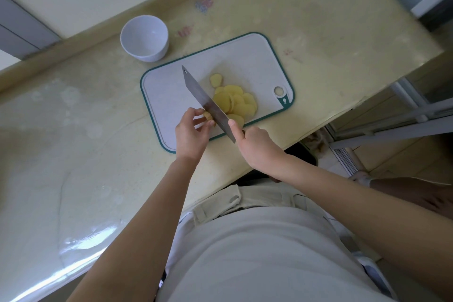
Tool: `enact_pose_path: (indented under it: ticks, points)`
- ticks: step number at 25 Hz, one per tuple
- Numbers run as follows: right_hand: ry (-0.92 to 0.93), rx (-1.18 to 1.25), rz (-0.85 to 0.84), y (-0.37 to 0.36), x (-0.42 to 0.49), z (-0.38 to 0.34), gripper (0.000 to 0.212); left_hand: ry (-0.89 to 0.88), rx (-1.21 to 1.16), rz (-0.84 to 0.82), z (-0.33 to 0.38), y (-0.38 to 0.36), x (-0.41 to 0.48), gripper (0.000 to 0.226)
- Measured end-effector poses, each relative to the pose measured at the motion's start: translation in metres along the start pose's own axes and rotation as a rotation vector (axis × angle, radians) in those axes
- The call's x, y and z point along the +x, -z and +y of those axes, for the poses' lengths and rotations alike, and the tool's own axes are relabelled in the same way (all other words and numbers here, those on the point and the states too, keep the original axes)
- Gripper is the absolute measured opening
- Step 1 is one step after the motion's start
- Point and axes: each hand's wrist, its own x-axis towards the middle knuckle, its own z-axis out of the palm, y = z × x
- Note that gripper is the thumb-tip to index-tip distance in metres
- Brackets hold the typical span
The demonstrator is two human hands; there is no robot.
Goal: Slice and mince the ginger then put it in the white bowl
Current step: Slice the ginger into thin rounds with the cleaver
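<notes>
1. Pale yellow, glossy stone forms the tabletop, which runs from the near left to the far right. Its near edge meets the person's light shirt.
2. The cutting board, white with a teal rim, lies at an angle on the tabletop in the middle of the view. A hanging hole sits at its right end.
3. The cleaver slants across the board from far left to near right. Its steel blade stands edge down between the uncut ginger and the cut rounds.
4. The white bowl stands upright on the tabletop, just beyond the board's far left corner and apart from it.
5. The right hand is clamped around the cleaver's handle at the board's near edge, with one digit pressed on the flat of the blade. The handle itself is hidden in the grip.
6. The left hand sits just left of the blade, fingers curled, pinching the ginger piece against the board.
7. The ginger slices lie in an overlapping heap on the board, right of the blade.
8. The ginger piece is a small stub between the left fingertips, right up against the blade's left face.
9. One lone slice lies just beyond the heap, near the blade's far end.
</notes>
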Motion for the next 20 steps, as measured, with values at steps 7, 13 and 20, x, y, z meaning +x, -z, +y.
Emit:
enact_pose_path:
  ticks: [7,13,20]
  points:
    - [0.062,0.025,-0.045,-0.011,0.023,-0.008,0.057,-0.010,0.005,0.005,-0.004,-0.001,0.001,0.018]
    - [0.091,0.079,-0.065,-0.017,0.037,-0.011,0.050,-0.031,0.027,0.007,-0.004,-0.002,-0.001,0.019]
    - [0.094,0.025,-0.051,-0.018,0.042,-0.008,0.048,0.027,-0.044,-0.012,-0.005,0.000,-0.004,0.022]
